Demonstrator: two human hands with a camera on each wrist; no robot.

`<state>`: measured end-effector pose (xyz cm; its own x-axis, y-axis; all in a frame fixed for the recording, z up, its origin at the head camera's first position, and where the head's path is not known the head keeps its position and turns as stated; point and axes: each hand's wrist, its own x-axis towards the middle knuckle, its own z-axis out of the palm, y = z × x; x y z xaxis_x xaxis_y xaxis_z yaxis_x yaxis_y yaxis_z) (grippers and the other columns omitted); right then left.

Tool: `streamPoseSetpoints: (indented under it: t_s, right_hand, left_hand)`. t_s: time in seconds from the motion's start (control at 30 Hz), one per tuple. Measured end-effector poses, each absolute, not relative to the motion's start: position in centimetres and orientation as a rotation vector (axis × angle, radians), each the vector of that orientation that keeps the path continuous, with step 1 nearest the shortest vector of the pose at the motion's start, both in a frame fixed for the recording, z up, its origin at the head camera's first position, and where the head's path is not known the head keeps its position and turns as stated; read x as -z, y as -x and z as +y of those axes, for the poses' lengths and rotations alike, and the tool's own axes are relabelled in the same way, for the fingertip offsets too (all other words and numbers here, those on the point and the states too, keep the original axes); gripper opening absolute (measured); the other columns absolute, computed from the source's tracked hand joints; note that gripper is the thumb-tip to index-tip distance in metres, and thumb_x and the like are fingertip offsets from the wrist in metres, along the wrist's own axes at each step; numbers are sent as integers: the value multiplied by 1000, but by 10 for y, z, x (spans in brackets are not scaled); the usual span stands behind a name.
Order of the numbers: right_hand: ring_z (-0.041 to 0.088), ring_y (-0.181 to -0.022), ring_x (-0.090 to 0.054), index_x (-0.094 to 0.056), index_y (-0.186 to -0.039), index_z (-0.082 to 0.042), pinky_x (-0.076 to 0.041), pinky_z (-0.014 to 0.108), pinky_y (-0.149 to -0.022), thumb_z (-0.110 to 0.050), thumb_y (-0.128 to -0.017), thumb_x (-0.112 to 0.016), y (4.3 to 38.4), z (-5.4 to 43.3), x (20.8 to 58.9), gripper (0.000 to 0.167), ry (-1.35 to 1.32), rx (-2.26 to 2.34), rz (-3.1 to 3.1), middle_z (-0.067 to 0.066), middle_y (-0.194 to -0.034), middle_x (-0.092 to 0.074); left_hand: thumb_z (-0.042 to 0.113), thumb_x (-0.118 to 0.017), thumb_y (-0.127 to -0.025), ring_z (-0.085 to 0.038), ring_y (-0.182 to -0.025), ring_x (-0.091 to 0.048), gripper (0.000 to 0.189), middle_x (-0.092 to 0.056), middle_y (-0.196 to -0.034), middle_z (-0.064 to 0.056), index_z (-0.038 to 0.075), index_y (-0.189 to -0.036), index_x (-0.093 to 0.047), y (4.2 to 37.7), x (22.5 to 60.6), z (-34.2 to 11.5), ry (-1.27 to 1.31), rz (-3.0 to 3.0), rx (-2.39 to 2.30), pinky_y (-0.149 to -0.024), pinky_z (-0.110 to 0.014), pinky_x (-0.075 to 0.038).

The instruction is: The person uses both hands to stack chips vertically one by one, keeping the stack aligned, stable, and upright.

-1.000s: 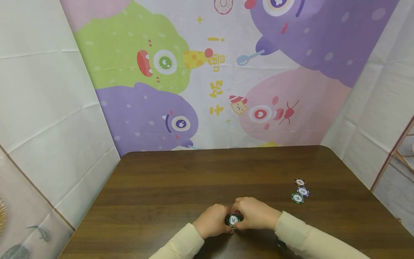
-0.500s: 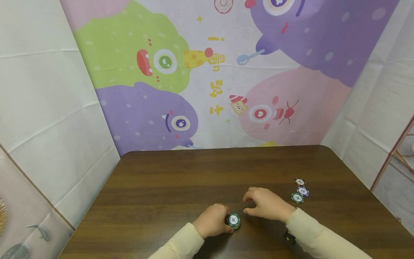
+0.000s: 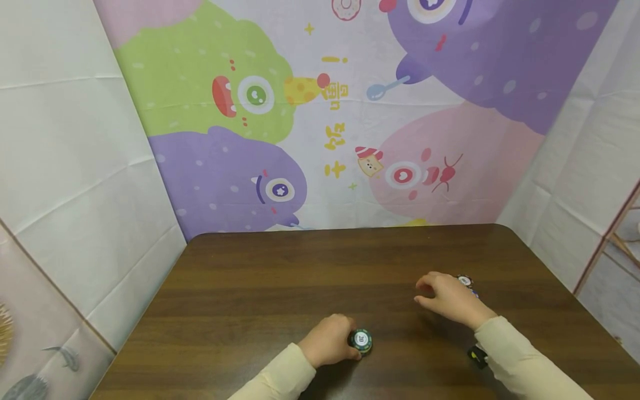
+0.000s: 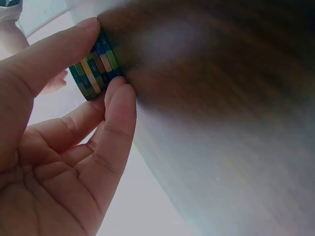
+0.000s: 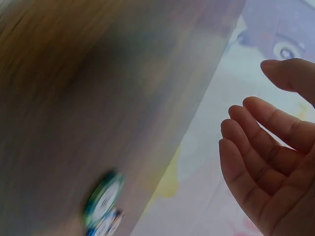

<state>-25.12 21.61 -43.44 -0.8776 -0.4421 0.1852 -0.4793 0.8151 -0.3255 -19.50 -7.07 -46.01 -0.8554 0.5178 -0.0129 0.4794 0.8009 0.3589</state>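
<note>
A short stack of poker chips (image 3: 361, 340), topped by a green one marked 20, stands on the table near its front middle. My left hand (image 3: 327, 340) pinches its side between thumb and fingers. The left wrist view shows the stack's striped edge (image 4: 91, 77), with green, blue, brown and yellow bands. To the right, my right hand (image 3: 450, 297) is over the table with fingers loosely bent and nothing in them. It partly covers the loose poker chips; a dark-rimmed chip (image 3: 465, 280) shows behind it. In the right wrist view a green chip (image 5: 104, 200) appears blurred below the hand.
The brown wooden table (image 3: 280, 278) reaches back to a wall cloth (image 3: 320, 205) printed with cartoon monsters. White cloth panels (image 3: 85, 139) flank it on the sides. A dark band with a small device (image 3: 478, 355) hangs at the right cuff.
My right hand has let go of the chip stack and moved right and away, now partly covering the loose chips. My left hand has stayed at the stack.
</note>
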Motion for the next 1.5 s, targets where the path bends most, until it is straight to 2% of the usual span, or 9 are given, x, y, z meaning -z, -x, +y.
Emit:
streamPoseSetpoints:
  t_s: [0.23, 0.5, 0.77, 0.9, 1.0, 1.13, 1.27, 1.37, 1.5]
  right_hand:
    - [25, -88, -66, -69, -105, -1, -54, 45, -78, -24, -85, -73, 253, 241, 437, 31, -613, -482, -2949, 7, -98, -69]
    - [31, -88, -66, -68, -105, 3, -53, 48, -77, -24, -84, -74, 255, 263, 444, 35, -527, -406, -3027, 13, -99, -69]
    - [18, -73, -61, -67, -98, 2, -52, 41, -67, -21, -83, -74, 257, 281, 451, 28, -513, -451, -3081, 7, -88, -68]
    - [15, -63, -52, -65, -82, -5, -44, 34, -58, -18, -85, -71, 256, 282, 454, 14, -495, -495, -3110, 1, -75, -62]
    - [14, -59, -45, -61, -75, -10, -38, 31, -56, -17, -85, -69, 255, 282, 456, 15, -478, -522, -3119, -2, -68, -55]
    - [14, -63, -48, -65, -81, -7, -42, 33, -58, -16, -84, -71, 256, 284, 458, 12, -464, -501, -3112, -1, -74, -60]
    - [16, -70, -56, -68, -89, -2, -49, 40, -65, -15, -82, -73, 256, 284, 457, 17, -460, -484, -3114, 5, -83, -67]
    - [17, -73, -58, -68, -91, 0, -50, 43, -68, -15, -80, -74, 257, 284, 455, 20, -464, -482, -3125, 8, -86, -69]
    - [17, -71, -55, -67, -92, 1, -49, 41, -67, -15, -79, -75, 257, 283, 454, 22, -459, -482, -3150, 7, -84, -68]
  left_hand:
    - [26, -88, -68, -5, -76, -57, 35, -69, -85, 4, 10, -94, -71, 196, 460, -71, -789, 2869, -534, -69, -21, -48]
    - [26, -88, -67, -4, -74, -56, 32, -67, -82, 6, 12, -89, -70, 196, 461, -71, -807, 2879, -534, -68, -20, -47]
    - [26, -88, -67, -4, -74, -56, 32, -67, -82, 6, 12, -90, -70, 195, 459, -70, -798, 2879, -531, -68, -21, -47]
    - [26, -88, -67, -5, -75, -57, 34, -68, -84, 5, 11, -92, -71, 194, 459, -70, -789, 2875, -538, -69, -21, -48]
    - [26, -88, -68, -5, -76, -58, 35, -69, -85, 5, 11, -93, -71, 194, 459, -71, -790, 2875, -537, -70, -21, -48]
    - [26, -88, -68, -5, -76, -57, 34, -69, -85, 5, 11, -93, -71, 194, 458, -71, -792, 2874, -532, -69, -21, -47]
    - [26, -89, -68, -4, -75, -57, 34, -68, -85, 5, 10, -92, -71, 193, 457, -71, -788, 2866, -540, -68, -21, -47]
    - [26, -88, -68, -4, -75, -57, 34, -69, -85, 5, 10, -92, -71, 193, 457, -71, -793, 2867, -540, -68, -20, -47]
    - [26, -88, -68, -4, -75, -56, 34, -69, -85, 5, 11, -92, -71, 193, 457, -71, -794, 2866, -541, -68, -20, -47]
